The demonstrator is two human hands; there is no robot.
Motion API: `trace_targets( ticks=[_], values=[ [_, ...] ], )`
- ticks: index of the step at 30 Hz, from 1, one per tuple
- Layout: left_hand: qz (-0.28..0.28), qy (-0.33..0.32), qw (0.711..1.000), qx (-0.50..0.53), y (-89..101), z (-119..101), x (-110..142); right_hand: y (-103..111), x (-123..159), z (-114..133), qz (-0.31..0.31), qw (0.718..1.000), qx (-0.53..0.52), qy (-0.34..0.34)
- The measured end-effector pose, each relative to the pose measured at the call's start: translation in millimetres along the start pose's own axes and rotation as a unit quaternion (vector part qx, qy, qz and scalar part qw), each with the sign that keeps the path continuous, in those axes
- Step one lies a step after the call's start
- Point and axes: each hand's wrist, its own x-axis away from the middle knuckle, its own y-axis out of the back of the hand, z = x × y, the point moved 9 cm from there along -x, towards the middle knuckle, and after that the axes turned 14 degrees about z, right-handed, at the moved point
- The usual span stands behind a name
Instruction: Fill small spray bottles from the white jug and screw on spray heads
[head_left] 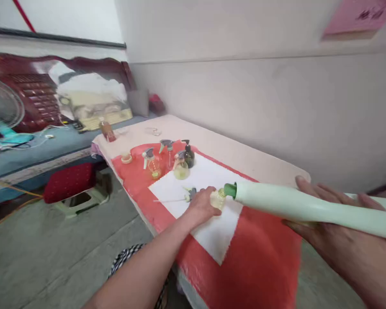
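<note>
My left hand (203, 205) is wrapped round a small clear yellowish bottle (218, 200) with an open neck. It holds the bottle over a white cloth (209, 234). My right hand (328, 214) grips a long pale green spout (270, 198), fingers on top and thumb underneath. The spout's dark green end (230, 190) is right at the bottle's mouth; whether it touches cannot be made out. Whatever the spout belongs to runs out of view at the right. Beside my left hand, a loose spray head (189, 195) with a thin tube lies on the cloth.
Several spray bottles (181, 169) and a dark pump bottle (189, 155) stand on the red cloth (263, 253). Farther left are a round lid-like piece (126, 159) and an amber bottle (107, 130). A red-topped stool (72, 182) and a fan (3, 107) are off to the left.
</note>
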Motion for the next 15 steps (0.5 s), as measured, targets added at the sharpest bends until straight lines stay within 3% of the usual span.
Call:
trace_targets(
  ticks=[5, 10, 15],
  values=[
    [0.009, 0.005, 1.000, -0.001, -1.3, -2.3, 3.4, -7.0, 3.2, 1.4, 0.034, 0.999, 0.006, 0.008],
    [0.016, 0.007, 1.000, 0.010, -0.8, -3.0, 5.5, -0.8, -2.2, -3.7, 0.010, 0.999, -0.029, -0.024],
    [0.017, 0.004, 1.000, 0.015, -1.7, -2.8, 5.9, -5.9, -1.5, -4.3, 0.032, 0.999, -0.028, -0.026]
  ],
)
